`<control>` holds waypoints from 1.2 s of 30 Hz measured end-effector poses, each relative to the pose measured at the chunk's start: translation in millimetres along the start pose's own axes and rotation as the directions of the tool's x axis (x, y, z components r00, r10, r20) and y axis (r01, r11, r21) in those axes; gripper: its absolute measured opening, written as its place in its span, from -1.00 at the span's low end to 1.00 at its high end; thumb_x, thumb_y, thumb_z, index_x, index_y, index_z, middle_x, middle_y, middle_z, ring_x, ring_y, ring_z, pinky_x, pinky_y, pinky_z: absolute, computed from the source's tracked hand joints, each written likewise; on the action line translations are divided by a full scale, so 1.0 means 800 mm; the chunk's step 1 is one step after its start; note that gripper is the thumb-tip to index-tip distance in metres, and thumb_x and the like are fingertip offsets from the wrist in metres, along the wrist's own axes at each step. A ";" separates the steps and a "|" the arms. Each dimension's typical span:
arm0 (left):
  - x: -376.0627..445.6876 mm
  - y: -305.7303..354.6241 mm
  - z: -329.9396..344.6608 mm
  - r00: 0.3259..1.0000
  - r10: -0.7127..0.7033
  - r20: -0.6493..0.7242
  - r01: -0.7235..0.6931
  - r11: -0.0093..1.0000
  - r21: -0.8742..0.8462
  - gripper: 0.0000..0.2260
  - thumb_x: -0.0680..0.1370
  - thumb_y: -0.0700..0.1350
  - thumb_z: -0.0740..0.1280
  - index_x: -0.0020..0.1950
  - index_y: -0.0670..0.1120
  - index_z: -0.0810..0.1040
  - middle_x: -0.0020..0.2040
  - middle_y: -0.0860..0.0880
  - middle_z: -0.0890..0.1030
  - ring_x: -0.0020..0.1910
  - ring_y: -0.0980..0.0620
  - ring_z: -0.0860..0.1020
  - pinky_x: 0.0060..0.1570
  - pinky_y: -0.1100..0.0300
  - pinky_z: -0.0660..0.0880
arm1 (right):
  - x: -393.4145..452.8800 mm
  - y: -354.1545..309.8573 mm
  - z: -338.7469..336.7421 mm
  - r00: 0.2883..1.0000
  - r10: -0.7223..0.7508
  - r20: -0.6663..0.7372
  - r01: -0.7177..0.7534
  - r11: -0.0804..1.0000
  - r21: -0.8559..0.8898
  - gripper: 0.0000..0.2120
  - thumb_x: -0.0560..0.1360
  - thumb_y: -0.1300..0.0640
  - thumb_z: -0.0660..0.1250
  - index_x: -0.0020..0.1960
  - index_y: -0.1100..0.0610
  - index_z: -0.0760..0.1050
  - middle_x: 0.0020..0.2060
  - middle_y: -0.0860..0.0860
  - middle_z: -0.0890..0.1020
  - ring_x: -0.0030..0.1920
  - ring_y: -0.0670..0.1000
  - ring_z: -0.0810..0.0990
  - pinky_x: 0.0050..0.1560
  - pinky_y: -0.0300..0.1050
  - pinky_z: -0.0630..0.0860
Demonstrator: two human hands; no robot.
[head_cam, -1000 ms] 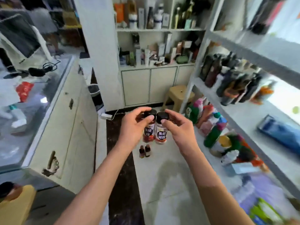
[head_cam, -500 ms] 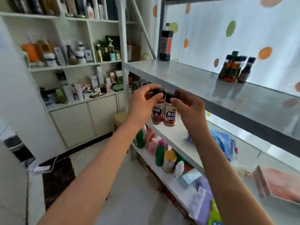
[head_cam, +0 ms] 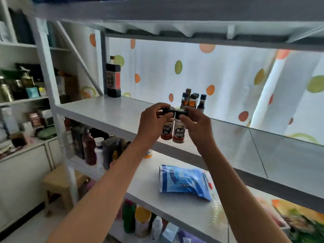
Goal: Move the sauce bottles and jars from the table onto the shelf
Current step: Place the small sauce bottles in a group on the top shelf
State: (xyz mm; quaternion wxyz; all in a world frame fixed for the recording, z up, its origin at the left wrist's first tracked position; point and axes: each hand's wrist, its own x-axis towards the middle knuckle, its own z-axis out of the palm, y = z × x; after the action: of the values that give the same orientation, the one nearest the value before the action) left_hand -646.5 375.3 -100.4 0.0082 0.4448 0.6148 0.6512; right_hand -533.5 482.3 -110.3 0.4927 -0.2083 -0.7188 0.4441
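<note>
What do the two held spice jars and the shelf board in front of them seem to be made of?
Spice jars: probably clear plastic or glass, since the reddish powder shows through; caps black, likely plastic. Shelf board: smooth, glossy white, possibly painted metal or laminate; it reflects light.

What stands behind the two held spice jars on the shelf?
A cluster of small dark-capped bottles stands behind the spice jars; the right hand covers their bases, so their count is unclear.

Two clear spice jars (head_cam: 173,131) with black caps, reddish-brown contents and dark labels bearing white characters; pale grey metal shelf (head_cam: 108,109); white curtain (head_cam: 219,76) patterned with orange and green dots; blue-and-white plastic packet (head_cam: 184,181)
</note>
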 end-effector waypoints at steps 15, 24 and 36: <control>0.097 -0.120 0.095 0.949 0.204 0.240 -0.245 0.957 0.155 -0.68 0.50 -0.17 0.45 0.22 -0.07 0.52 0.15 -0.04 0.63 0.10 -0.02 0.60 0.08 0.13 0.56 | 0.084 0.090 -0.012 0.980 0.067 -0.187 -0.135 0.917 -0.375 -0.60 0.39 0.15 0.53 0.14 0.01 0.43 -0.02 0.03 0.68 -0.15 -0.01 0.68 -0.16 -0.05 0.61; 0.107 -0.144 0.104 0.921 0.196 0.336 -0.285 0.928 0.239 -0.36 0.43 -0.31 0.47 0.42 0.05 0.34 0.24 -0.15 0.47 0.12 -0.12 0.56 0.08 0.07 0.55 | 0.097 0.099 -0.014 0.996 0.067 -0.063 -0.092 0.755 -0.649 -0.39 0.37 0.19 0.43 0.34 -0.02 0.27 -0.26 -0.06 0.58 -0.16 0.05 0.61 -0.14 -0.05 0.52; 0.164 -0.153 0.149 0.962 0.028 0.271 -0.145 0.895 0.422 -0.36 0.43 -0.35 0.37 0.44 0.06 0.31 0.25 -0.12 0.43 0.05 -0.14 0.55 -0.06 0.17 0.43 | 0.178 0.140 -0.041 0.963 0.222 -0.153 -0.268 0.718 -0.643 -0.30 0.37 0.27 0.33 0.43 -0.04 0.17 -0.29 -0.01 0.59 -0.13 0.13 0.61 -0.16 -0.05 0.51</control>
State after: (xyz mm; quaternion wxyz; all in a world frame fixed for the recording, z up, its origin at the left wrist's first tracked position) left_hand -721.4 572.9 -142.6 -0.0411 0.5431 0.7185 0.4326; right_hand -580.5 659.4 -126.7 0.3477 -0.4755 -0.7784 0.2171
